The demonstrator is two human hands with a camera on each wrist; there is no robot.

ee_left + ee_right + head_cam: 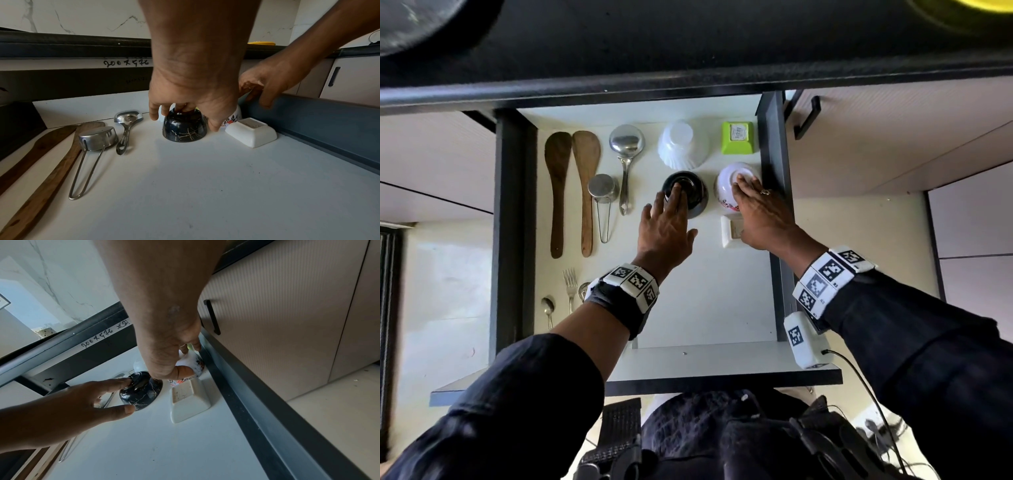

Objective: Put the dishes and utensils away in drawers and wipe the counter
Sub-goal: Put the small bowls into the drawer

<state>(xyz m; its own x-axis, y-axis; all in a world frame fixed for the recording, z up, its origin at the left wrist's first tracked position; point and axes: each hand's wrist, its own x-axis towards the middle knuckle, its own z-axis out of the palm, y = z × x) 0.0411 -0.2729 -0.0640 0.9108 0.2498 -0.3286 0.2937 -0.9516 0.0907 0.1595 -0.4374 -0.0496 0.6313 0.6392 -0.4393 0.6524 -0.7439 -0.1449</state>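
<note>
- Left hand: fingers extended, tips resting on the upturned base of the black bowl; thumb spread off to the side, nothing grasped.
- Black bowl: inverted on the drawer floor, dark glaze with thin gold crack lines, near drawer centre.
- Right hand: fingers laid over the floral bowl, thumb pressed to its side, grasping it; ring on one finger.
- Floral bowl: inverted, white with red-orange flower print, at 3 o'clock from the black bowl, close against the drawer's right wall.
- White rectangular dish: inverted, at 6 o'clock from the floral bowl, just beside it.
- White fluted bowl: inverted, at 12 o'clock from the black bowl.
- Green square dish: inverted, at 12 o'clock from the floral bowl; white barcode sticker on base, print too small to read.
- Steel ladle: at 9 o'clock from the black bowl; steel measuring cup with wire loop handle beside it.
- Two wooden spatulas: lengthwise along the left side.
- Fork and spoon: at 7 o'clock, near the front-left corner.
- Drawer: pulled open, white floor, dark side walls.
- Handwriting: on the white strip under the counter edge, roughly "200 x 576"; right wrist view adds "x(2)".
</note>
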